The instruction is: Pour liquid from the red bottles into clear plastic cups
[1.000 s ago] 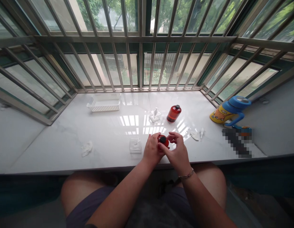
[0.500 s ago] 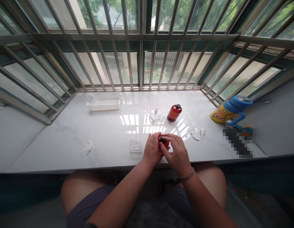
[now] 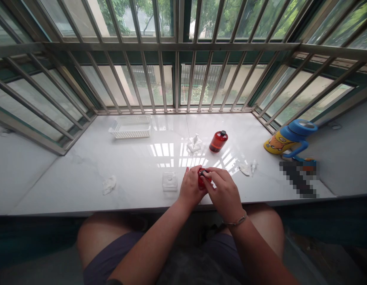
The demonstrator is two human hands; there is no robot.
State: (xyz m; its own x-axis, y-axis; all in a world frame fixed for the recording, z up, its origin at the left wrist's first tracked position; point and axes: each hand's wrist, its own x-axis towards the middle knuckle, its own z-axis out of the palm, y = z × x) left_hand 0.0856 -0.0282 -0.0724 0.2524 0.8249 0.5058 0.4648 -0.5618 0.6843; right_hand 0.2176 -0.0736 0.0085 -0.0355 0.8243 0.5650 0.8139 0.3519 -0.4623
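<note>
My left hand [image 3: 190, 186] is wrapped round a small red bottle [image 3: 200, 182] at the front of the white counter. The fingers of my right hand [image 3: 225, 190] pinch the bottle's black cap [image 3: 203, 172] from the right side. Most of the bottle is hidden by both hands. To the left of my left hand lies a clear square glass piece [image 3: 170, 181] with a round middle. Farther back, another red bottle [image 3: 218, 141] with a black cap stands beside a clear glass piece [image 3: 195, 143] that has an upright stem.
A white perforated basket [image 3: 131, 127] sits at the back left. Crumpled white tissue [image 3: 109, 185] lies at left; another white scrap [image 3: 244, 170] and a small clear dropper-like piece [image 3: 253, 168] lie at right. A yellow and blue tumbler [image 3: 287, 137] leans near a blurred-out dark object [image 3: 299, 180]. Metal bars line the windows.
My right hand has turned slightly at the wrist, and its fingers have shifted on the black cap. My left hand keeps hold of the red bottle.
</note>
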